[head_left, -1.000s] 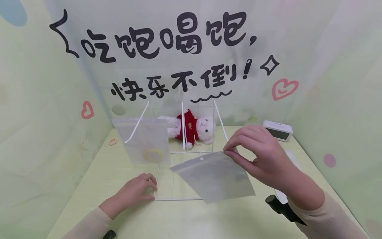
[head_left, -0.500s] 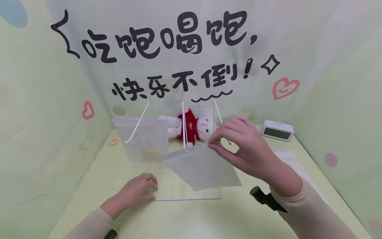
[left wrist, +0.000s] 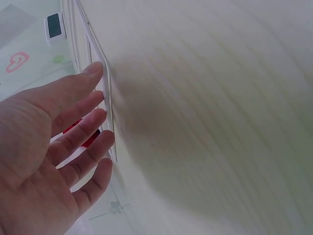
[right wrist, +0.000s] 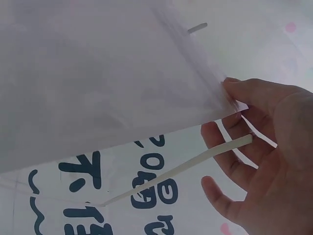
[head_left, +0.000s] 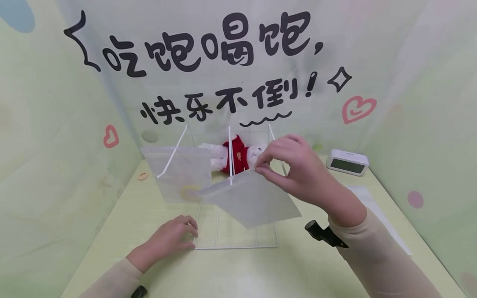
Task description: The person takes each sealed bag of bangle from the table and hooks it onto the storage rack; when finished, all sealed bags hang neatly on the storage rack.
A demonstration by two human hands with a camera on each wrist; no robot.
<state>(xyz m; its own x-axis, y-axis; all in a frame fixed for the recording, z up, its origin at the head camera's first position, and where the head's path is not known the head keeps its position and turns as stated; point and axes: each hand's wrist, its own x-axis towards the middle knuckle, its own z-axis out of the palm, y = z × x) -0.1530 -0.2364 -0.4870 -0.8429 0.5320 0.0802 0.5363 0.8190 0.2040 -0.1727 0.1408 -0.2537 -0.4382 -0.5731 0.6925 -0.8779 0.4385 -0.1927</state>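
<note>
My right hand pinches a translucent zip bag by its top right corner, between thumb and fingertips. The bag's top edge meets the tip of the middle prong of a white wire rack; whether the prong passes through the hole cannot be told. In the right wrist view another prong runs beside my fingers. A second bag hangs at the left prong, a yellow ring showing in or through it. My left hand, fingers relaxed, touches the left side of the rack's base.
Behind the rack lies a white plush toy in a red top. At the back right stands a white digital clock. A white sheet lies along the right side, partly hidden by my arm. An orange ring sits at the back left.
My right hand has moved left and slightly away from me, bringing the bag's top edge to the middle prong's tip. The left hand stays at the rack's base.
</note>
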